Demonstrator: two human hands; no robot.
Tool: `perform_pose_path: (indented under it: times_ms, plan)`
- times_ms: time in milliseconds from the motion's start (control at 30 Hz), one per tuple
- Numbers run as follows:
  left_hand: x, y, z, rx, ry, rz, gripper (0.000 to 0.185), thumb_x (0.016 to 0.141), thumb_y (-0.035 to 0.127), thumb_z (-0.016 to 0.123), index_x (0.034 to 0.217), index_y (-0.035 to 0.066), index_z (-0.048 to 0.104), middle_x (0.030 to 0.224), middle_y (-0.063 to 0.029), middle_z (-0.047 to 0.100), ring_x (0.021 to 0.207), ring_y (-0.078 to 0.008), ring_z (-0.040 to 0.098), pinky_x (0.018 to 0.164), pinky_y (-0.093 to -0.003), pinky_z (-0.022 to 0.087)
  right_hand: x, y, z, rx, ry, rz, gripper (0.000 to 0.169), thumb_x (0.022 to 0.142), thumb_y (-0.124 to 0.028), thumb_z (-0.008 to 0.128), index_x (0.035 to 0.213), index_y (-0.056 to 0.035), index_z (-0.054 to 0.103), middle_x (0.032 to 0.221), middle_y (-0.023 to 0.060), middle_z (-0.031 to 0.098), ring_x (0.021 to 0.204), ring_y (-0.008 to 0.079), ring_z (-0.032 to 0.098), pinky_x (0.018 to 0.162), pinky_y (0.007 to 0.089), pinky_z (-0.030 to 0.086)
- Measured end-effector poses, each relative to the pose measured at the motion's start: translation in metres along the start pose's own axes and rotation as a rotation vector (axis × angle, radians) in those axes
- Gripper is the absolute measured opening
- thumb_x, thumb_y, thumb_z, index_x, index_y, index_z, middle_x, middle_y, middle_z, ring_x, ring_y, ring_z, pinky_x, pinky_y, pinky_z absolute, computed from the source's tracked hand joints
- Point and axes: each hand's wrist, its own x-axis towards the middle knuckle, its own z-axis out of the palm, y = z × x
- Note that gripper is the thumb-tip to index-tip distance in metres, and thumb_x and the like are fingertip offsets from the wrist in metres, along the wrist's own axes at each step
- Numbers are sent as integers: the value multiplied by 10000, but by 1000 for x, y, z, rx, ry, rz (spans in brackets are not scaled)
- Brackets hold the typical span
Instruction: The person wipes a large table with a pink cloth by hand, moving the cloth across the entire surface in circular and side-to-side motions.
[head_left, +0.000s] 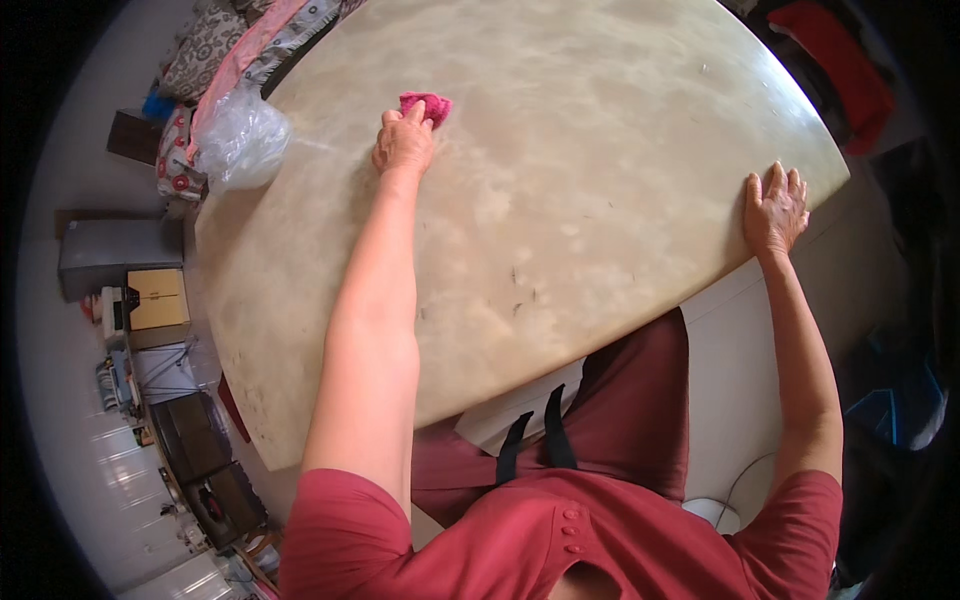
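Observation:
My left hand (405, 142) reaches far across a large pale marbled tabletop (525, 180), its fingers pressed on a small folded bright pink cloth (439, 107) that lies against the surface. Part of the cloth is hidden under the fingers. Near the table's right corner, my right hand (778, 206) rests palm down by the edge, fingers somewhat apart and holding nothing. Small dark marks (516, 292) show on the tabletop between the arms, towards the near edge.
A clear plastic bag (241, 139) with unclear contents sits at the table's left edge, beside patterned fabrics (202, 52). A grey box (124, 247) and a yellow cabinet (159, 298) stand farther left. Red fabric (840, 75) lies beyond the right edge. My legs are below the near edge.

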Motion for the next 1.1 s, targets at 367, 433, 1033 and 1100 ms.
perform_pose_path:
  times_ms: [367,433,1033,1100]
  plan:
    - [-160,99,-10,-360,-66,319,364,956,433,455,1077,117,588,1010,-147,616,968,-367,597,825,-462,463,2,-5,-12,55,-41,31,583,890,-487,511,1383,-178,469,1484,123,356,1414,322,253,1105,597,204]
    - [-216,102,-7,-228,-46,572,275,932,247,488,1182,250,603,1060,-92,566,966,-331,580,784,-480,454,4,-5,-11,62,-56,38,588,885,-495,513,1381,-181,471,1479,123,361,1415,320,252,1108,594,205]
    - [-339,-134,-77,-35,-134,-1,438,884,209,589,1283,386,545,1209,-64,526,1102,-289,536,906,-464,431,9,0,-4,-60,-58,-70,626,910,-556,425,1387,-152,465,1439,141,408,1345,333,344,1034,589,312]
    - [-308,-150,-66,29,-17,-48,468,884,230,590,1316,390,508,1195,-84,512,1114,-303,526,900,-471,436,13,2,2,-62,-40,-66,616,906,-540,436,1365,-132,484,1411,140,435,1330,325,359,1016,587,331]
